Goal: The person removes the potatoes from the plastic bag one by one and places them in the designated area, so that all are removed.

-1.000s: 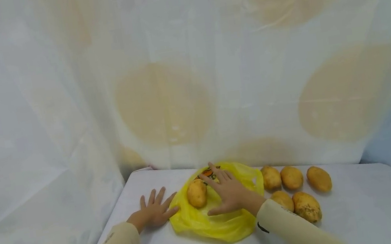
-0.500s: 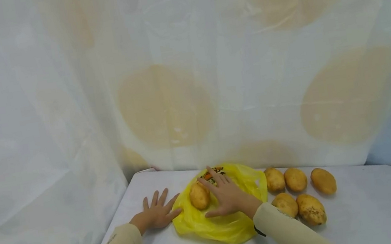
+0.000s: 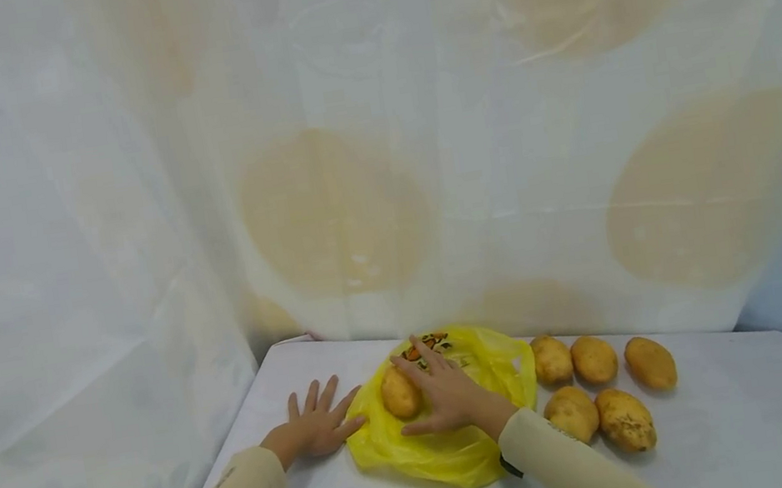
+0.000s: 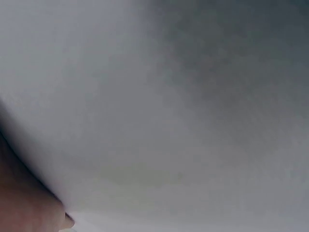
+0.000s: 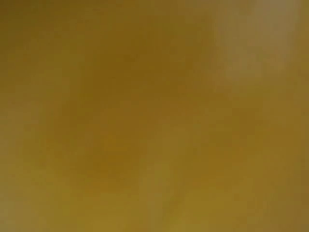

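Observation:
A thin yellow plastic bag [image 3: 439, 464] lies spread on the table in the head view, with a dark and orange print near its far edge. One potato [image 3: 400, 394] sits on its left part. My right hand [image 3: 447, 396] is over the middle of the bag, fingers spread, its fingertips right beside that potato. My left hand [image 3: 318, 430] rests flat on the table with fingers spread, thumb and forefinger at the bag's left edge. Part of the left hand [image 4: 29, 208] shows in the left wrist view's lower corner. Blurred yellow bag [image 5: 154, 145] fills the right wrist view.
Several loose potatoes [image 3: 594, 359] lie right of the bag, the nearest one [image 3: 625, 420] marked with dirt. The white-covered table [image 3: 727, 413] ends at a hanging curtain [image 3: 502, 177] with tan spots. More cloth hangs at the left and right sides.
My right hand has shifted slightly left, closer to the potato on the bag. The left hand keeps its place, and the whole head view has shifted a little.

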### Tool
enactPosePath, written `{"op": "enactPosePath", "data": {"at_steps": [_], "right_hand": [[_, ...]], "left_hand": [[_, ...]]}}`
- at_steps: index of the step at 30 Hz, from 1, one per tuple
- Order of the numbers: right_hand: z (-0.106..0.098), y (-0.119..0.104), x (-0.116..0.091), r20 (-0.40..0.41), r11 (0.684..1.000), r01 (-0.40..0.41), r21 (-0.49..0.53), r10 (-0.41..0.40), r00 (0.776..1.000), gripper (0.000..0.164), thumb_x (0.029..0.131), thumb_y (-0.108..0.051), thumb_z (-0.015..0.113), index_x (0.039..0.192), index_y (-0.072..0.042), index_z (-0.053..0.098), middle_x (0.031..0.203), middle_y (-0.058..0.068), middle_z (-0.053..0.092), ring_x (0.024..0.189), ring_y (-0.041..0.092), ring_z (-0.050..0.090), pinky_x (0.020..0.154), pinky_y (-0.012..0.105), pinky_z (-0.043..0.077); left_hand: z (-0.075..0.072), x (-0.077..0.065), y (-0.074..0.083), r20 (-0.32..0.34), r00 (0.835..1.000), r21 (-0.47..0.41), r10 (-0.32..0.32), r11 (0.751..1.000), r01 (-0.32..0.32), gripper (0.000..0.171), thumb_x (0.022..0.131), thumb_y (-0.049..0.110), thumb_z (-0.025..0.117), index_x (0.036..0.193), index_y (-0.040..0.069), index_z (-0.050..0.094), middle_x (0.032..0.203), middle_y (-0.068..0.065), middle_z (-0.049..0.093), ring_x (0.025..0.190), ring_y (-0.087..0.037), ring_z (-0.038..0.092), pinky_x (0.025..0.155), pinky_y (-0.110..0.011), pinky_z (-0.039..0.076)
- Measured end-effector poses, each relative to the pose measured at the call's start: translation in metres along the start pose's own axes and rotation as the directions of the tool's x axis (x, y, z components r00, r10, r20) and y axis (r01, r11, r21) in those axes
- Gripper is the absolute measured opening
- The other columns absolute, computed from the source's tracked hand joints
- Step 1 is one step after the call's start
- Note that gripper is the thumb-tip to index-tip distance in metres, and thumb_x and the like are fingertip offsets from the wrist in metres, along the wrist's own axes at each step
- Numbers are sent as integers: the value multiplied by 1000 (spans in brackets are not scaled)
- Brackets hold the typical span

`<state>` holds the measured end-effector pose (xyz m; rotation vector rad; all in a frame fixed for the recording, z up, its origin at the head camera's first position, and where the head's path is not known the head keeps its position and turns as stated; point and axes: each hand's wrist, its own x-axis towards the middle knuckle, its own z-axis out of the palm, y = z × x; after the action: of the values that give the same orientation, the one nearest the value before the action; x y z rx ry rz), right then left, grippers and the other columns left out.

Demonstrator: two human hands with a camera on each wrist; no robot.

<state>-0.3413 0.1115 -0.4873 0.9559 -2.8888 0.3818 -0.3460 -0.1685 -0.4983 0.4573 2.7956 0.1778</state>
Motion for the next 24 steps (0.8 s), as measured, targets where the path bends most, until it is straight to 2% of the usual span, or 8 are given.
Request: {"op": "enactPosePath", "data": {"at_steps": [5,10,14,18,24], "right_hand": [[1,-3,3,-14,1000,14,20,-13,1000,106,77,-74,66,158,-29,14,166,16,2,145,46,28,107,67,35],[3,-4,8,0,998,18,54,-18,1000,107,77,-72,68,158,-27,15,165,15,10,145,43,30,109,65,33],[4,-4,10,17,992,-9,128,7,1000,108,76,-71,70,158,-24,19,163,13,19,143,40,35,111,61,33],[5,-5,10,27,975,-28,222,23,999,107,75,-69,72,157,-20,24,163,12,22,142,38,38,111,59,36],[6,-6,12,36,952,-67,297,59,998,104,75,-62,77,155,-21,26,163,8,25,140,34,41,109,57,38]], "left_hand": [[-1,0,-1,-6,1000,4,4,1000,-4,71,97,71,29,157,34,20,167,-14,4,151,-46,2,112,-73,-5],[-1,3,-2,1,1000,14,-4,1000,4,72,96,72,28,158,35,19,167,-13,3,152,-45,1,113,-73,-5],[0,6,-2,0,1000,13,0,1000,0,72,96,72,28,158,35,19,167,-13,3,152,-45,1,113,-73,-5],[3,7,-1,2,1000,23,-6,1000,6,73,95,73,27,157,36,20,167,-12,4,152,-45,2,113,-73,-4],[5,6,-3,4,1000,17,-14,1000,14,74,94,75,28,157,37,21,167,-12,4,152,-45,2,113,-73,-4]]}}
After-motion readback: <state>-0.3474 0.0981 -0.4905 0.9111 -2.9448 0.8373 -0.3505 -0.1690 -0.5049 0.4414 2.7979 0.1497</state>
